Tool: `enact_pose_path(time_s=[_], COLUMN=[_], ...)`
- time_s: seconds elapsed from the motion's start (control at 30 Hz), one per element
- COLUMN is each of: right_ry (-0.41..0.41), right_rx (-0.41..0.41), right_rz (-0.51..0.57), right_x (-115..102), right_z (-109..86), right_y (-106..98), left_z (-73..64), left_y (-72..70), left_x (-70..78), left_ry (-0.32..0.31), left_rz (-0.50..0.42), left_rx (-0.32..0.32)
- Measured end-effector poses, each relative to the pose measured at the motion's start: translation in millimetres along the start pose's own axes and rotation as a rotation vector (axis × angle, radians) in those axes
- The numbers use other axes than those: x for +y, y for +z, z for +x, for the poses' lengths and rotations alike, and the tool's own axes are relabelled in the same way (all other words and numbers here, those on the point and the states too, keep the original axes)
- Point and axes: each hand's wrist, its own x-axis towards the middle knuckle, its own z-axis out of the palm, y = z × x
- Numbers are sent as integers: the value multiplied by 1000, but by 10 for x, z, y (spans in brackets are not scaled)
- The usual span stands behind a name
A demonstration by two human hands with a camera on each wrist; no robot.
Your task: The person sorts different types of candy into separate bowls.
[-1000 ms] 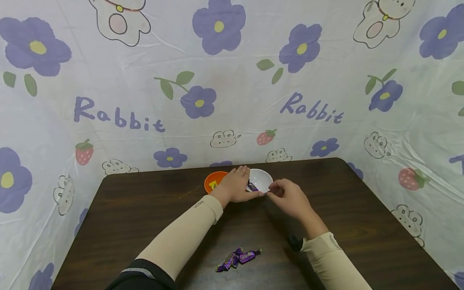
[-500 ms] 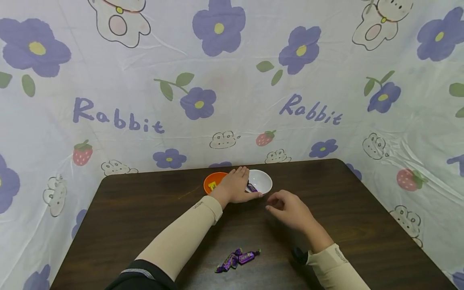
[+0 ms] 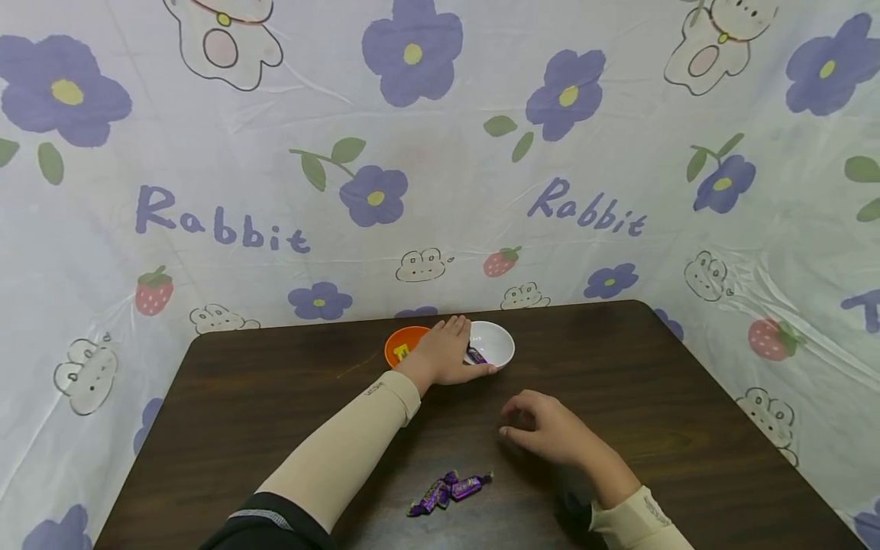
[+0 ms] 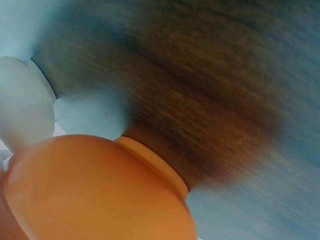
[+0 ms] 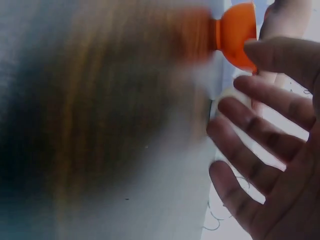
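Observation:
My left hand (image 3: 443, 357) rests across the near rims of two bowls at the back of the table, fingers extended forward and thumb along the white bowl (image 3: 498, 342). To its left is the orange bowl (image 3: 390, 345), partly covered by the hand and large in the left wrist view (image 4: 100, 190). A yellow piece (image 3: 401, 351) lies in the orange bowl, and a purple wrapped candy (image 3: 476, 355) lies in the white one. My right hand (image 3: 546, 429) hovers nearer to me, fingers loosely bent, holding nothing. Several purple wrapped candies (image 3: 467, 487) lie together at the front.
The dark wooden table (image 3: 275, 412) reaches back to a printed cloth (image 3: 440, 153) with flowers and rabbits. That cloth also hangs along the right side. A dark object (image 3: 576, 504) shows beside the right cuff.
My right hand has let go of the white bowl's near rim and drawn back toward me, its fingers loosening. The left hand has stayed on the bowls; the loose candies have not moved.

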Motion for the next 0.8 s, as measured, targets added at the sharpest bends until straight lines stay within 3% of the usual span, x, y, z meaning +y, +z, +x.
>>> enact_pose_path(time_s=[0.27, 0.63, 0.8], right_ry=[-110, -157, -141], right_rx=[-106, -140, -161], right_rz=[103, 134, 124], right_x=[-6, -117, -154], right_z=[-136, -260, -284], right_y=[71, 195, 258], left_z=[1, -9, -14], left_y=[13, -14, -17], left_x=[-3, 17, 23], left_ry=[1, 6, 1], left_rz=[-3, 5, 3], left_rx=[0, 3, 1])
